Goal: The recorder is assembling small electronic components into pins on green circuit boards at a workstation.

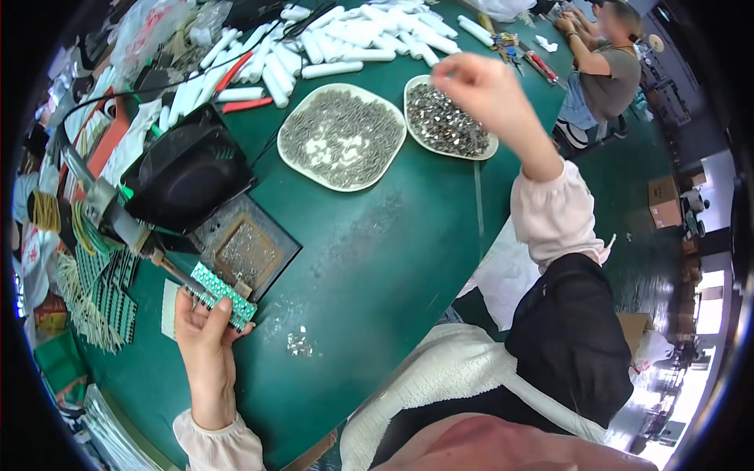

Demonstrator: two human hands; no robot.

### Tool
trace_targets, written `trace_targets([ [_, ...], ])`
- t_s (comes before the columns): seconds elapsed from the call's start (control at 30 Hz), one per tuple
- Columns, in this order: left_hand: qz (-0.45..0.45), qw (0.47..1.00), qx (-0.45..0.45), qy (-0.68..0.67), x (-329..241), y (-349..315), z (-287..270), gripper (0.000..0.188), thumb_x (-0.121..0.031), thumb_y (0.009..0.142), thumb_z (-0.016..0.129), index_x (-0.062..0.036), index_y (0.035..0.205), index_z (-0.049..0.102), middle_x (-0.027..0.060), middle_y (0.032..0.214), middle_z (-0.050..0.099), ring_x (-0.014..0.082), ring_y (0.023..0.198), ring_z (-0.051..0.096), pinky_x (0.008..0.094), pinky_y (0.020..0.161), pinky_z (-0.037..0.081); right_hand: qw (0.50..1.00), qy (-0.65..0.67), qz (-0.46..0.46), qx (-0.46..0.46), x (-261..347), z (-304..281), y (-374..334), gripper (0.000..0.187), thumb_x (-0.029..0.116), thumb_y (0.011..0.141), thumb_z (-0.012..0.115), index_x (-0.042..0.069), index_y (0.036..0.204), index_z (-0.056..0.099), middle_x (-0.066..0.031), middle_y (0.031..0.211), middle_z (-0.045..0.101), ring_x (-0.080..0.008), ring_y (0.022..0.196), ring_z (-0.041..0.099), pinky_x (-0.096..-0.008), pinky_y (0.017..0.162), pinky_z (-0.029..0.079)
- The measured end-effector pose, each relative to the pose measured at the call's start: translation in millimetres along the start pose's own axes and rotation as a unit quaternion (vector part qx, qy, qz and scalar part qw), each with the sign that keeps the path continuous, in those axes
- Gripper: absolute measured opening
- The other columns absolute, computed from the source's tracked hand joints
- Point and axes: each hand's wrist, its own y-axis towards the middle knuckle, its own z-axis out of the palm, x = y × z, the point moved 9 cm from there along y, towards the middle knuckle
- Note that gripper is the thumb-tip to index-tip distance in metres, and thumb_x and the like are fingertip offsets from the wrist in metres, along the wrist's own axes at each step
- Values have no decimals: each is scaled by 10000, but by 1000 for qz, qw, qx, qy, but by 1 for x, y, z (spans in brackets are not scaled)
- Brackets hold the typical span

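Observation:
Between the thumb and fingers of my left hand is a green circuit board strip, held tilted at the lower left. The tip of a soldering iron on a stand lies against or just over the board's upper left edge; I cannot tell which. My right hand is raised over the far rim of a white dish of small shiny metal pieces. Its fingers are pinched together and slightly blurred, so anything between them is hidden. Left of that dish sits a larger white dish of small silvery parts.
A black hooded device stands behind a metal solder tray. Several white cylinders are heaped at the back near red-handled tools. Loose metal bits lie near the left hand. Wired boards lie far left. Another person sits at the far right.

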Motion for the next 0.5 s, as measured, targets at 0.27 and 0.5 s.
trace_targets([
  [0.27,-5,1000,12,-6,2,5,0,331,-28,937,590,-57,1249,485,41,919,675,103,704,667,246,548,591,966,-212,150,17,-160,-18,19,385,386,781,751,25,910,724,-198,852,697,-334,800,678,-396,731,525],
  [0.5,10,1000,21,4,3,5,-1,317,-63,941,614,-73,1242,517,-8,895,663,65,693,655,204,533,581,960,-230,158,26,-153,-14,18,258,291,770,724,62,889,734,-177,873,712,-341,854,690,-422,786,542],
])
